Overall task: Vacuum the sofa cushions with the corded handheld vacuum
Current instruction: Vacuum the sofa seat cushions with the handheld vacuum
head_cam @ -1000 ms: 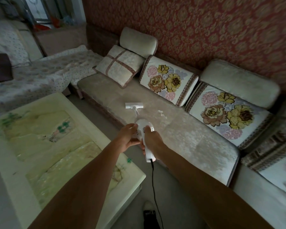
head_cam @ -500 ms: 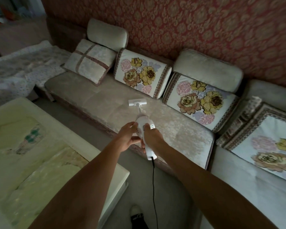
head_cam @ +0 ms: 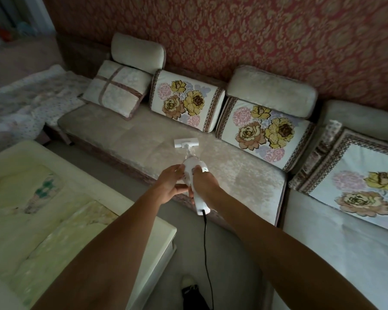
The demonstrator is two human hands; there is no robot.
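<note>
Gripping the white handheld vacuum (head_cam: 196, 185) from both sides, the right hand (head_cam: 205, 183) wraps its fingers closed around the handle while the left hand (head_cam: 169, 183) cups the body with fingers curled against it. The flat nozzle head (head_cam: 186, 143) rests on the beige seat cushion (head_cam: 233, 173), in front of two floral back cushions (head_cam: 186, 100). A black cord (head_cam: 207, 260) hangs from the handle's end toward the floor, beside the pale coffee table (head_cam: 159, 229).
</note>
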